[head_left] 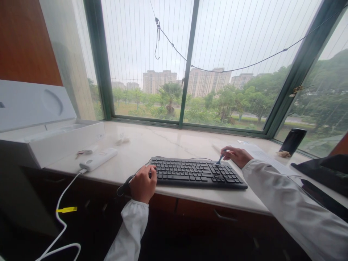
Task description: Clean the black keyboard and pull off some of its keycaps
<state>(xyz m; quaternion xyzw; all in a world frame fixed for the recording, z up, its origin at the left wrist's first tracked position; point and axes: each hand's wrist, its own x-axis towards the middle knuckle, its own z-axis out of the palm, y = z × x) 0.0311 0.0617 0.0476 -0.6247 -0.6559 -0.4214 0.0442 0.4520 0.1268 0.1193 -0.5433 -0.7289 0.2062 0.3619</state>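
Note:
A black keyboard [185, 172] lies on the white marble-look sill near its front edge. My left hand [143, 183] is closed on the keyboard's left end, thumb and fingers at its edge. In a pinch, my right hand [236, 156] holds a small brush [219, 159] with a blue handle. The brush tilts down, its pale head touching the keys at the upper right, by the number pad. A bunched dark cable [124, 187] sits just left of my left hand, partly hidden behind it.
At left stand an open white box [65, 143], a white power bank [98, 159] with a white cable [60, 203], and keys [83, 153]. Paper sheets [262, 159], a black phone-like object [293, 141] and a dark bag [323, 174] are at right. Behind is a window [187, 125].

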